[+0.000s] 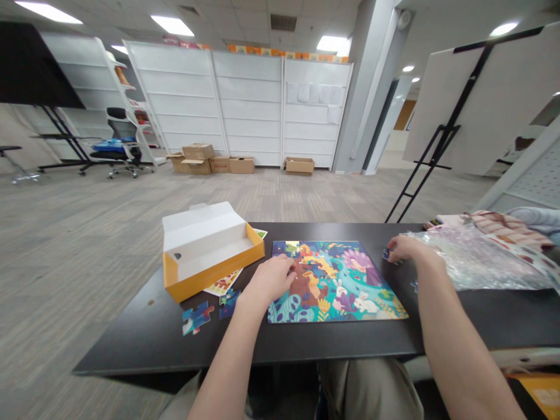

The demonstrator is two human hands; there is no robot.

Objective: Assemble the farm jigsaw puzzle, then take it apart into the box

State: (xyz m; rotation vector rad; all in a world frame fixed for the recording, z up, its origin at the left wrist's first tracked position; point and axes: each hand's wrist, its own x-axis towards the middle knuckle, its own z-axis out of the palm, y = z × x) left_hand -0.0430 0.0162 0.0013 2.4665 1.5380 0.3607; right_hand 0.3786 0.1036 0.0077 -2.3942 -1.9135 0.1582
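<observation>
A colourful jigsaw puzzle (pixel 341 286) with rabbits, plants and other animals lies flat on the black table. My left hand (pixel 276 275) rests over its left side, fingers loosely bent and lying on the picture; no piece shows in it. To the right of the board, my right hand (pixel 405 249) has its fingers closed at a dark blue puzzle piece (pixel 386 253), just above or on the table. Part of that piece is hidden by the fingers. Another small piece (pixel 413 286) lies nearer me, beside my right forearm.
An open yellow box (pixel 214 265) with a white inside stands at the left, partly over printed sheets (pixel 224 282). Loose puzzle pieces (pixel 198 318) lie in front of it. Clear plastic wrapping (pixel 490 262) and folded cloth (pixel 503 224) cover the table's right side.
</observation>
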